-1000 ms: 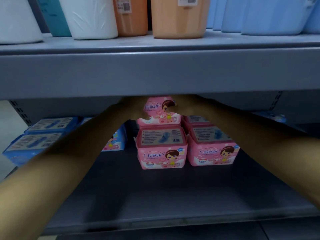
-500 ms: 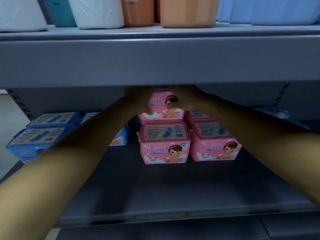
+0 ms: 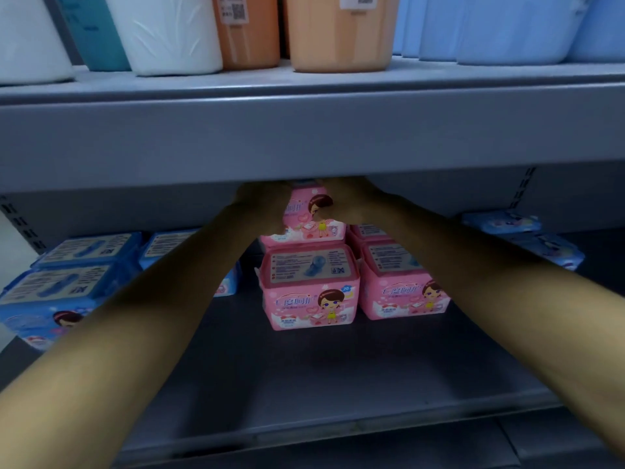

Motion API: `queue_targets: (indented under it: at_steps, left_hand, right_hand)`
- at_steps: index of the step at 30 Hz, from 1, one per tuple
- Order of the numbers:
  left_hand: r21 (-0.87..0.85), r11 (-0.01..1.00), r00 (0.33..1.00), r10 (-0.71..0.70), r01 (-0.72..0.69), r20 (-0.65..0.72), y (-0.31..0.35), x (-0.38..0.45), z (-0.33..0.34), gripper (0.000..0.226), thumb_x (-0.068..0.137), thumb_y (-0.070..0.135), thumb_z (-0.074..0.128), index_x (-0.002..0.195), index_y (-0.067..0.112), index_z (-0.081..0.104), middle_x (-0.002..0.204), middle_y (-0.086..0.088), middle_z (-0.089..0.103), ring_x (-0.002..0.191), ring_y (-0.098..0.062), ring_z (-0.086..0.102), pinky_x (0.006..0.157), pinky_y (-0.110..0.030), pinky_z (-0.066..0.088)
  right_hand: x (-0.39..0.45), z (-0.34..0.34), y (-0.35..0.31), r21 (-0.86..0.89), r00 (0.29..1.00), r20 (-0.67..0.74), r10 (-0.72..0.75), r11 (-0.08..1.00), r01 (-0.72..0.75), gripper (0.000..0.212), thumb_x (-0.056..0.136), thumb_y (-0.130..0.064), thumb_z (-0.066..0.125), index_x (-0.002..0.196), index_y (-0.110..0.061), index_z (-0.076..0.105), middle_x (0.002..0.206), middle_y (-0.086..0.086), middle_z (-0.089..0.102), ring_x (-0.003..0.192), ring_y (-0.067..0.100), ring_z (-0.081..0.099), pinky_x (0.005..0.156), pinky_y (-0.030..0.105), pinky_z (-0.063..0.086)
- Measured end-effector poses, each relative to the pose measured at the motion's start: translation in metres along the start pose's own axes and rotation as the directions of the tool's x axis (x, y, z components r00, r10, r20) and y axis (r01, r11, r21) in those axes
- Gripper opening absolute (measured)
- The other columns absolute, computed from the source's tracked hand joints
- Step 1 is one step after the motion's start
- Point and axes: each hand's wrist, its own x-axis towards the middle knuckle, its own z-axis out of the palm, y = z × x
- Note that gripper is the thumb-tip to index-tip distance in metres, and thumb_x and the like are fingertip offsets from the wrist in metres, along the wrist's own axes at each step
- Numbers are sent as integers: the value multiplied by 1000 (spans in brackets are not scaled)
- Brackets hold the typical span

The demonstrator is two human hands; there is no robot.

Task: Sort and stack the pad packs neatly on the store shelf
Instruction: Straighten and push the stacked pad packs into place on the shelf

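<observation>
Both my arms reach deep into the grey shelf [image 3: 304, 374]. My left hand [image 3: 262, 206] and my right hand [image 3: 351, 204] grip the two sides of a pink pad pack [image 3: 306, 218] held at the back, just under the upper shelf board, which hides its top. Whether it rests on the pack below I cannot tell. In front of it stands another pink pack [image 3: 309, 289], upright on the shelf floor. A second pink pack [image 3: 402, 282] stands to its right, with one more behind it.
Blue pad packs [image 3: 67, 282] are stacked at the left, and more blue packs [image 3: 527, 238] lie at the back right. The upper shelf board [image 3: 304, 133] carries white, orange and blue plastic bins [image 3: 338, 32]. Bare shelf floor lies in front of the pink packs.
The held pink pack has shifted slightly back and up under the upper shelf, both hands still gripping it. The camera view has tilted a little.
</observation>
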Motion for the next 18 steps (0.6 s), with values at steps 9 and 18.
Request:
queue_targets:
  at_steps: [9,18]
  left_hand:
    - [66,997,999,-44,43,18,-10,9,5,76,79,26,76,143,8,38,143,-15,44,130,-33,43,107,-43,37]
    - [236,972,993,46,-18,-112,1,-7,-5,85,72,21,82,141,8,34,140,-15,46,128,-34,44,106,-42,38]
  right_hand:
    - [1,5,-2,-23,999,-45,-14,1000,13,59,81,-19,71,133,-9,46,132,12,53,121,28,48,84,22,31]
    - [3,9,0,-15,998,-50,-26,1000,25,65,80,-17,70,138,-10,41,139,9,47,127,26,43,98,27,36]
